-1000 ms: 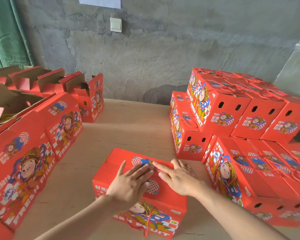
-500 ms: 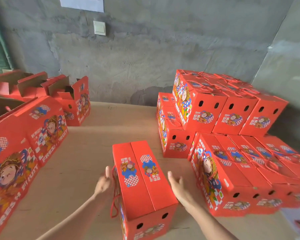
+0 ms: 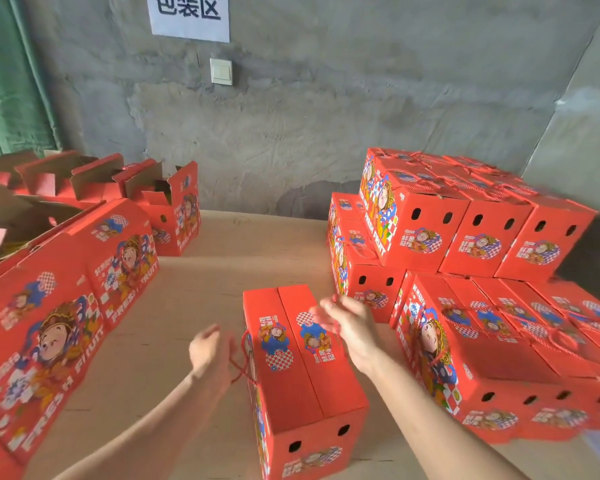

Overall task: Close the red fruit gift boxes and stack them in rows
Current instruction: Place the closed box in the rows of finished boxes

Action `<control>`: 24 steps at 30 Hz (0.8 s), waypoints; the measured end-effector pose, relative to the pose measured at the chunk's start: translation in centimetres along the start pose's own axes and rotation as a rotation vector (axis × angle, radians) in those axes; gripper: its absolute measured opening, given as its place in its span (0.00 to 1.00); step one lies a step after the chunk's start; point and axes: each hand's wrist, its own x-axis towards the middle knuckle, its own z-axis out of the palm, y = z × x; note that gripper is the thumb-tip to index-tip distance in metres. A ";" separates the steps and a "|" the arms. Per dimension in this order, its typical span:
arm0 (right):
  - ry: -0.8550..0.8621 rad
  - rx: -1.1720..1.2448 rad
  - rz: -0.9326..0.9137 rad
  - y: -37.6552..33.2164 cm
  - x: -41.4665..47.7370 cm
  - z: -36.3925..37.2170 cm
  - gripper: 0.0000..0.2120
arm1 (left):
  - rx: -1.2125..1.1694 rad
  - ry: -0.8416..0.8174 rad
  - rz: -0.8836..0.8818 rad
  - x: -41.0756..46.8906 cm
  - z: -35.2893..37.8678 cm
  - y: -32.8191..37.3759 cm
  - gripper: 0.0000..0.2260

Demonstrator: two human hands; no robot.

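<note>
Closed box (image 3: 302,358) centre-near, long axis near-to-far; stacked rows (image 3: 426,230) just right of it. Left hand (image 3: 208,351) loosely spread at its left side. Right hand (image 3: 347,323) over far-right top, blurred, grip unclear.

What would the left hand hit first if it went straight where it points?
Probably nothing near: the left hand points over bare table beside the closed box, toward the wall; depth is unclear.
</note>
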 end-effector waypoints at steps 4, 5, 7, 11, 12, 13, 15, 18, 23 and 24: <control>-0.348 0.001 0.009 -2.4 0.3 3.5 0.08 | -0.138 -0.240 0.341 -1.9 1.4 6.8 0.15; -0.380 -0.059 0.030 -2.5 0.6 4.4 0.08 | -0.127 -0.317 0.422 -2.9 1.8 8.3 0.14; -0.444 -0.157 0.088 -2.7 0.7 5.8 0.11 | -0.058 -0.463 0.578 -4.5 2.5 10.5 0.16; -0.552 -0.028 0.215 -3.1 0.9 6.1 0.13 | 0.343 -0.627 0.820 -5.8 3.1 11.7 0.17; -0.517 -0.012 0.256 -3.4 1.0 5.9 0.09 | 0.501 -0.597 0.918 -5.5 2.8 11.4 0.15; -0.469 0.014 0.297 -3.9 1.3 5.6 0.06 | 0.642 -0.525 1.018 -4.8 2.3 10.9 0.13; -0.368 0.059 0.370 -5.5 2.2 4.5 0.12 | 0.774 -0.314 1.135 -3.1 0.6 9.4 0.10; -0.273 -0.021 0.364 -8.1 2.7 3.5 0.13 | 0.885 -0.286 0.934 -1.5 -2.1 5.7 0.13; -0.158 -0.355 0.124 -10.4 1.9 5.3 0.13 | 1.067 -0.530 0.786 -1.2 -2.9 0.7 0.13; -0.133 -0.351 0.079 -11.1 2.0 5.4 0.13 | 1.018 -0.525 0.780 -1.4 -2.5 0.7 0.13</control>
